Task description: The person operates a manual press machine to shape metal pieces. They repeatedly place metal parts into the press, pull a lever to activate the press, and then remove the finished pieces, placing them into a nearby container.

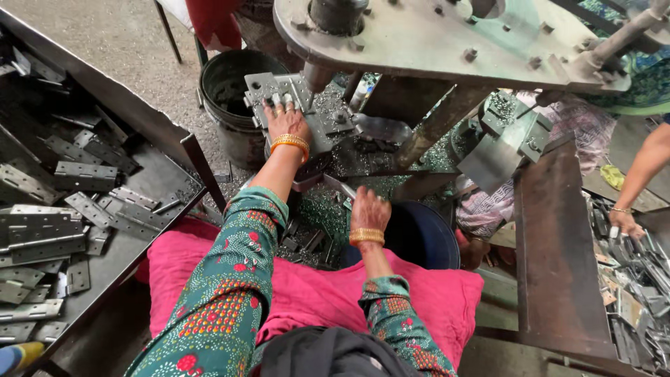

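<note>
While left hand (285, 120) lies flat, grip open, on die plate (296, 105); right hand (368, 209) grip unclear, near bucket rim (419, 209).

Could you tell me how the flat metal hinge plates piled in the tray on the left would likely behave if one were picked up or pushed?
The hinge plates look like flat grey steel, so probably stiff and heavy for their size. Folding at the knuckle seems likely. Lying flat in the tray, they should slide and clatter rather than roll. Bare metal may be slippery, with sharp edges.

My left hand (285, 120) covered part of the flat grey metal die plate (328, 122), and my right hand's (368, 209) fingertips stayed hidden beneath it.
</note>
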